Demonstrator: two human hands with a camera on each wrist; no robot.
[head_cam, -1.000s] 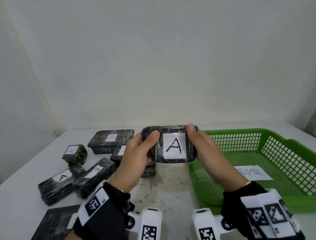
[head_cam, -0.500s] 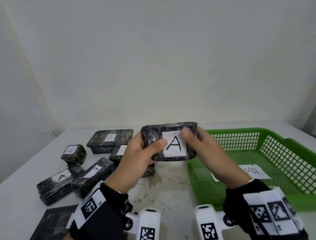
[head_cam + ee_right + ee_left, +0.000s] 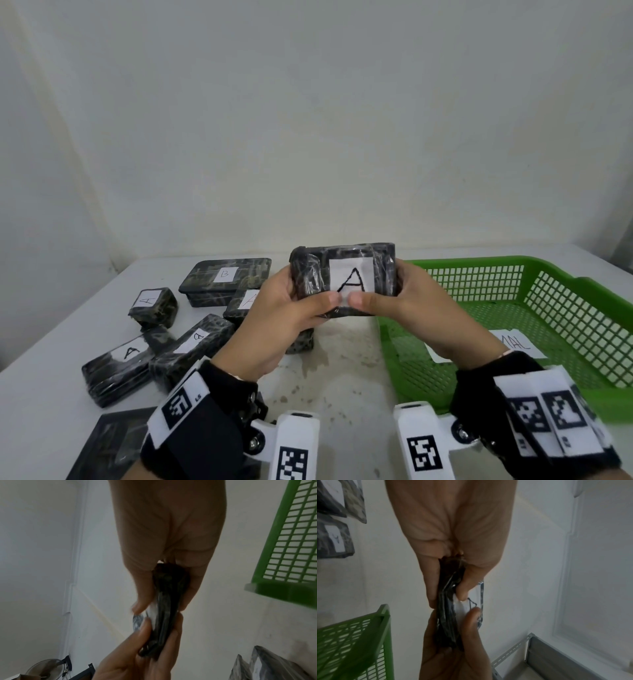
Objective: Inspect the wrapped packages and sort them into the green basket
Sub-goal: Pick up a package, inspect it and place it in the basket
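From the head view, we hold one package (image 3: 342, 279) up in front of us, above the bench (image 3: 342, 383) and just left of the basket (image 3: 565, 298). Our left hand (image 3: 287, 315) takes its left end and our right hand (image 3: 404, 308) takes its right end. Both thumbs press on the lower edge of the front face, under the white label (image 3: 351, 279) with the letter A, and the thumb tips almost touch. The other fingers are behind the package and we cannot see them here. The basket stands at the right edge of the bench, with only a paper sheet (image 3: 513, 344) inside it. Other packages (image 3: 164, 349) lie at the left side of the bench, some marked A and some B.

From the left wrist view, the left hand (image 3: 452, 536) pinches the package (image 3: 448, 615) between thumb and fingers, and the right hand (image 3: 453, 649) does the same from the other end. The wrap is glossy and wrinkled.

From the right wrist view, the right hand (image 3: 168, 540) is curled on the thin package (image 3: 164, 608), thumb on the label side, fingers on the back.

We judge that the package is light and quite stiff, but the film can be slippery and loose. It is better to hold it by the short ends, with thumbs on the front face, and not to pull on the wrinkles of the film.
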